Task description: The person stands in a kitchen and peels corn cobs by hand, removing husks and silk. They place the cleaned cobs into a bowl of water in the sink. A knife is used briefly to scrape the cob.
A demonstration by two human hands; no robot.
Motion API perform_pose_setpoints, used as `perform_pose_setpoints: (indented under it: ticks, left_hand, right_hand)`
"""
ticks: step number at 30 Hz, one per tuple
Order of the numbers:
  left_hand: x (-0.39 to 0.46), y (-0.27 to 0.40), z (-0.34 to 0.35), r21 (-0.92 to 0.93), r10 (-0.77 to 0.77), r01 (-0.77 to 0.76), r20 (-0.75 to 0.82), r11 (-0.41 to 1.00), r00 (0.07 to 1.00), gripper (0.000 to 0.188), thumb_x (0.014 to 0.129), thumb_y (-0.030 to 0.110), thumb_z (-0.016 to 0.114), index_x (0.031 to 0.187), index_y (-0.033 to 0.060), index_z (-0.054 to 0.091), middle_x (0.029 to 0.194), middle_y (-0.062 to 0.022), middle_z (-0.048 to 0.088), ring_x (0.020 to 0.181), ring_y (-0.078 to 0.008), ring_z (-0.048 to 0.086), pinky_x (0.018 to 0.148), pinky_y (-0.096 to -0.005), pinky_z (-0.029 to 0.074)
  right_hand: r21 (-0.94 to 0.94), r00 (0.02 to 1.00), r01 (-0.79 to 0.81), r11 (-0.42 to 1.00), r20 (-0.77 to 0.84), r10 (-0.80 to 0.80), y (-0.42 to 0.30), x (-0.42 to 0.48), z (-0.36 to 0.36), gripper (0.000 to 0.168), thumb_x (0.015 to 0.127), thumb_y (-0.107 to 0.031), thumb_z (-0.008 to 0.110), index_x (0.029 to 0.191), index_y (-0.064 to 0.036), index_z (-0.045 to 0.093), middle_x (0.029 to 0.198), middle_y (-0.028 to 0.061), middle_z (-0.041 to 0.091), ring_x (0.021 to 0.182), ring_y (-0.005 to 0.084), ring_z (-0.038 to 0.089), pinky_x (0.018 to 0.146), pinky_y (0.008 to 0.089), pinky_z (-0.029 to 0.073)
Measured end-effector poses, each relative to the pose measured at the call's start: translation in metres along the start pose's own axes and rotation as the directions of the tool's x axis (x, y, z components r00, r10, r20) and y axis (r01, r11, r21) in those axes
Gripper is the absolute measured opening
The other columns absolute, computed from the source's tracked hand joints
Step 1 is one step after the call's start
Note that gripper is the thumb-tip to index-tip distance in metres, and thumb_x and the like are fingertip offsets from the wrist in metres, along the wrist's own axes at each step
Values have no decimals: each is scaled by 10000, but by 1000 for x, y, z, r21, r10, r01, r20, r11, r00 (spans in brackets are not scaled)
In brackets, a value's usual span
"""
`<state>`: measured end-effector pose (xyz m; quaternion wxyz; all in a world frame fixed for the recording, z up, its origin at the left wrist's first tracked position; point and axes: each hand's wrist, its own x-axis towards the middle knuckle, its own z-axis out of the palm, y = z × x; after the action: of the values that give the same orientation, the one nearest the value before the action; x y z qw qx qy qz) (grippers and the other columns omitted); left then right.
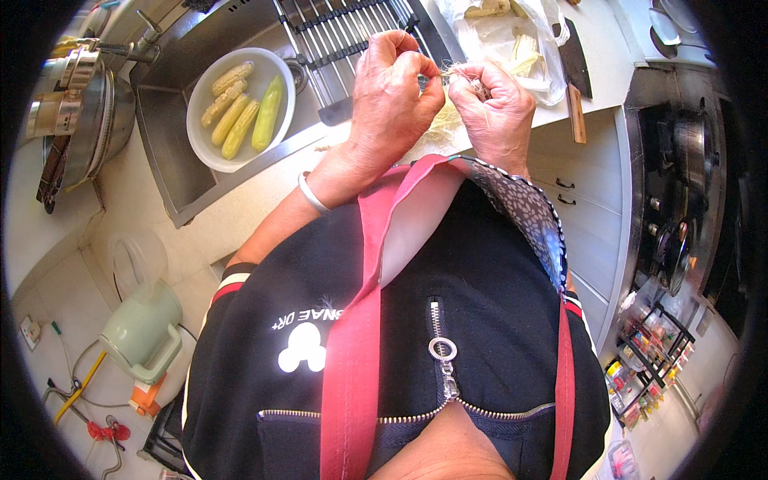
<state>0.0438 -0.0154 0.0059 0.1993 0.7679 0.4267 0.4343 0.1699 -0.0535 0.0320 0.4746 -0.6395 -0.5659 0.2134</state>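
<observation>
My left hand (393, 96) pinches the end of some corn silk between thumb and forefinger, above the counter's front edge. Close on its right, my right hand (493, 111) is closed on a small bunch of corn silk (478, 89). More pale silk (444, 120) lies on the counter beneath both hands. Left of them, a white bowl (197, 137) in the sink holds several peeled corn cobs (227, 120) and one green, husk-covered ear (267, 114). A plastic bag (547, 36) with corn husks (523, 54) in it lies beyond my right hand.
The steel sink (162, 144) has a drying rack (336, 54) across its right part. A cleaver (575, 78) lies right of the bag, its wooden handle over the counter edge. A faucet (144, 45) and stacked pots (90, 132) stand at left. A drawer cabinet (576, 162) is below the counter.
</observation>
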Motion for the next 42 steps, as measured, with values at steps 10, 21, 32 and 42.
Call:
perform_pose_setpoints:
  ticks: [10,21,32,42]
  left_hand:
    - [-1,-1,0,-16,10,-10,7,1000,1000,108,684,76,643,760,19,591,999,-158,477,943,-286,498,808,-354,422]
    - [-1,-9,-14,-79,-60,59,-9,995,998,250,672,91,662,913,56,608,1142,-159,419,946,-280,498,819,-366,409]
    - [3,-6,-7,-65,73,-75,-19,995,997,133,609,107,688,732,94,638,1084,-131,473,912,-246,484,792,-362,380]
    - [3,-7,-5,113,143,-142,-4,983,990,133,633,91,690,747,72,625,1092,-136,466,918,-255,488,816,-370,384]
  right_hand:
    - [195,980,-197,961,45,192,-1,-3,-1,90,743,-65,606,787,12,622,655,-4,590,610,34,501,556,202,426]
    - [168,973,-227,959,86,215,7,1,-8,111,754,-80,624,824,4,640,632,-17,589,590,16,497,534,191,421]
    - [-1,984,-127,992,126,126,-3,1,-7,88,745,-81,645,779,-2,623,624,21,545,558,62,488,514,220,403]
    - [-86,988,-70,994,129,81,-3,0,-3,85,733,-78,651,789,-23,620,683,47,577,582,108,551,530,238,438]
